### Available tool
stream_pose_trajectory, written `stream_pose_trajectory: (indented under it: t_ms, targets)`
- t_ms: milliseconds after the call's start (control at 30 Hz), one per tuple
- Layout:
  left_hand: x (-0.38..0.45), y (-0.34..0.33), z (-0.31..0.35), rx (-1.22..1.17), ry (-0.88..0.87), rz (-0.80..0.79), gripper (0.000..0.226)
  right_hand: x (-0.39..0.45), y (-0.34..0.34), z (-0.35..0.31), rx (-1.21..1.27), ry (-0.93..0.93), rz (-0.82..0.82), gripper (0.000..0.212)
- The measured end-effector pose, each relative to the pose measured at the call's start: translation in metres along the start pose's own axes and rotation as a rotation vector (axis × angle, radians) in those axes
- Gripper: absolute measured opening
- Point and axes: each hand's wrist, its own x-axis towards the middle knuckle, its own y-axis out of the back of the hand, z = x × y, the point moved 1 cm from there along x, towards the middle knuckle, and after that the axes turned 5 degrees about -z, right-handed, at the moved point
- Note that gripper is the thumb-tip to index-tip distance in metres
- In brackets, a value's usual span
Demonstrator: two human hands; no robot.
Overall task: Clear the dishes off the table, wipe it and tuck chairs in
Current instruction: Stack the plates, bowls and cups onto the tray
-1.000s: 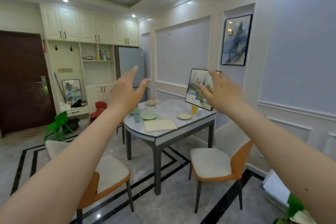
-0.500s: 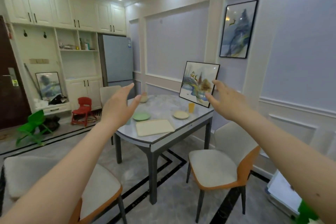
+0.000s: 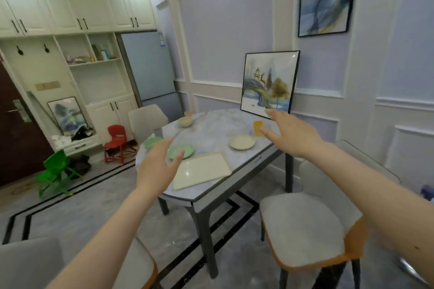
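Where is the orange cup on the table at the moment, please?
In the head view the orange cup stands on the table's far right side, just behind the cream plate and in front of the framed picture leaning against the wall.

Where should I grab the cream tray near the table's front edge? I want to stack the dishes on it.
Grip the cream tray by its two short ends, one hand each, coming from the near table edge. It lies flat, wide and shallow, so one hand would likely tip it. Both hands are open.

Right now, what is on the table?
On the table: a cream tray, green plate, cream plate, orange cup, bowl, leaning picture. The left hand covers part of a green dish.
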Motion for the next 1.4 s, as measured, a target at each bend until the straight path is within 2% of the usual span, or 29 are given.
stream_pose_trajectory:
  t_ms: [167,367,533,833,967,1067,1200,1300,1400]
  targets:
    - [0.047,-0.067,-0.016,0.074,0.016,-0.023,0.061,0.091,-0.021,0.056,0.114,-0.051,-0.025,0.065]
    - [0.121,-0.112,-0.053,0.158,0.015,0.000,0.072,0.176,-0.080,0.080,0.083,-0.035,-0.152,0.065]
    - [0.194,-0.164,-0.102,0.244,0.024,-0.108,0.089,0.254,-0.123,0.084,0.045,-0.027,-0.198,0.066]
    - [0.346,-0.264,-0.181,0.179,0.013,-0.218,0.093,0.417,-0.213,0.085,-0.071,-0.063,-0.308,0.063]
    - [0.380,-0.290,-0.211,0.114,0.060,-0.276,0.084,0.462,-0.263,0.091,-0.047,-0.081,-0.384,0.063]
    - [0.399,-0.309,-0.226,0.098,0.094,-0.323,0.093,0.488,-0.299,0.104,-0.032,-0.093,-0.448,0.064]
    - [0.420,-0.337,-0.241,0.107,0.142,-0.342,0.093,0.518,-0.335,0.124,-0.001,-0.118,-0.467,0.063]
    - [0.430,-0.355,-0.243,0.083,0.096,-0.393,0.097,0.538,-0.354,0.142,0.014,-0.127,-0.463,0.062]
    - [0.449,-0.379,-0.240,-0.001,0.072,-0.381,0.086,0.569,-0.374,0.169,0.039,-0.157,-0.459,0.062]
